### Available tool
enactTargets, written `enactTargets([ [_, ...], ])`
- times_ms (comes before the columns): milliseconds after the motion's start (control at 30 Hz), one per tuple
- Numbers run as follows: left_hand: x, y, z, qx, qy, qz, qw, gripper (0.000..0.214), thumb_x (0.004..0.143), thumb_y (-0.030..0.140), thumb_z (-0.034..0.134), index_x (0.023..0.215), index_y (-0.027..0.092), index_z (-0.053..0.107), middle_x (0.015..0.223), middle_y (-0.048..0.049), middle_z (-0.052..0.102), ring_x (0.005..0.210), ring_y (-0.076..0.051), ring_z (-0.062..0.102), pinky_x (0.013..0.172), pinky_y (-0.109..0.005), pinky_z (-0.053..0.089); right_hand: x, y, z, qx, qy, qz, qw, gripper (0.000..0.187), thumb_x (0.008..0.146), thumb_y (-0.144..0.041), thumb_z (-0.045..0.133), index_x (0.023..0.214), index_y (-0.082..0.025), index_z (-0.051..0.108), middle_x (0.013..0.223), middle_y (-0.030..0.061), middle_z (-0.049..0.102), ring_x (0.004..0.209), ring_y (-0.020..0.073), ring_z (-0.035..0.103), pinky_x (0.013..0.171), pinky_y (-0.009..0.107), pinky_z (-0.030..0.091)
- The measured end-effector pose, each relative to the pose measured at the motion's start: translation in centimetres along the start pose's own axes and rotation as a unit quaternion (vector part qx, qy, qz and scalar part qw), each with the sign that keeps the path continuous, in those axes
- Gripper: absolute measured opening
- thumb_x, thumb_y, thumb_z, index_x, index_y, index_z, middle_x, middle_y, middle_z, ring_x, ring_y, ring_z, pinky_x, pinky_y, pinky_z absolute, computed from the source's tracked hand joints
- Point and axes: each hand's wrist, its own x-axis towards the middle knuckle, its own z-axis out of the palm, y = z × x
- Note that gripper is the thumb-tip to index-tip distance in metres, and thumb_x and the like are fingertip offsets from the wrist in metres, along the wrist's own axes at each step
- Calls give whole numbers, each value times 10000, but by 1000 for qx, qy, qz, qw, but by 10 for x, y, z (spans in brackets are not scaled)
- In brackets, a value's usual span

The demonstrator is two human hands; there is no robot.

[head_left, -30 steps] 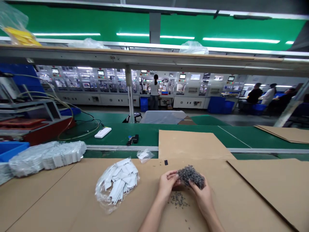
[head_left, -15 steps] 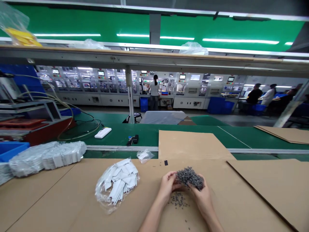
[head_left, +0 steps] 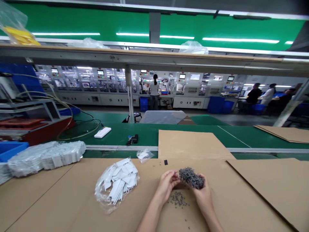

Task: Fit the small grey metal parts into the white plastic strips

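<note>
The heap of small grey pieces [head_left: 191,178] has shifted slightly right. The right hand [head_left: 202,190] cups it from the right, clamped on it; the left hand [head_left: 167,184] curls loosely at its left edge, grip unclear. Both forearms slant inward from the near side, over cardboard [head_left: 135,219].

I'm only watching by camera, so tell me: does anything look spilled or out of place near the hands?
Yes: between the left hand and right hand, loose grey bits lie scattered on the cardboard, apart from the grey clump the right hand holds, so they may have spilled. A lone black piece lies beyond the left hand.
</note>
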Motion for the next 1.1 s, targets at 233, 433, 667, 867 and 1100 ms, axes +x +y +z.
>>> enactTargets([
  [233, 0, 3, 1, -26, -19, -41, 999, 185, 703, 232, 575, 854, 128, 555, 788, -68, 603, 648, -137, 577, 646, -287, 452, -1, -4, 0, -21, -13, -11, 1000, 433, 524, -242, 682, 888, -198, 452, 828, -1, 552, 780, 187, 529, 714, 275, 417],
  [433, -1, 5, 2, -48, -13, -50, 998, 172, 713, 234, 566, 849, 130, 545, 768, -63, 604, 643, -144, 583, 646, -304, 457, -1, -7, 1, 2, -18, 8, 1000, 449, 559, -293, 666, 926, -204, 423, 824, 0, 547, 745, 178, 537, 680, 273, 431],
  [667, -2, 8, 2, -58, -16, -24, 998, 171, 728, 228, 552, 856, 117, 563, 748, -58, 602, 681, -144, 583, 698, -308, 451, -1, -9, 0, -17, -2, 7, 1000, 440, 542, -302, 675, 897, -196, 439, 808, -2, 549, 750, 184, 534, 696, 281, 425],
  [867, -3, 9, 3, -52, -42, -30, 997, 181, 726, 218, 553, 876, 117, 567, 777, -69, 607, 698, -151, 582, 718, -321, 441, 0, -6, 0, -22, 4, 0, 1000, 439, 520, -291, 687, 875, -196, 448, 788, -7, 547, 729, 182, 533, 678, 280, 430],
  [1100, -4, 11, 2, -52, -53, -35, 997, 180, 727, 222, 540, 864, 110, 574, 795, -85, 612, 710, -165, 580, 708, -318, 438, 0, -6, 1, -13, -3, 14, 1000, 449, 545, -302, 674, 906, -192, 432, 807, 5, 558, 740, 187, 541, 685, 292, 435],
])
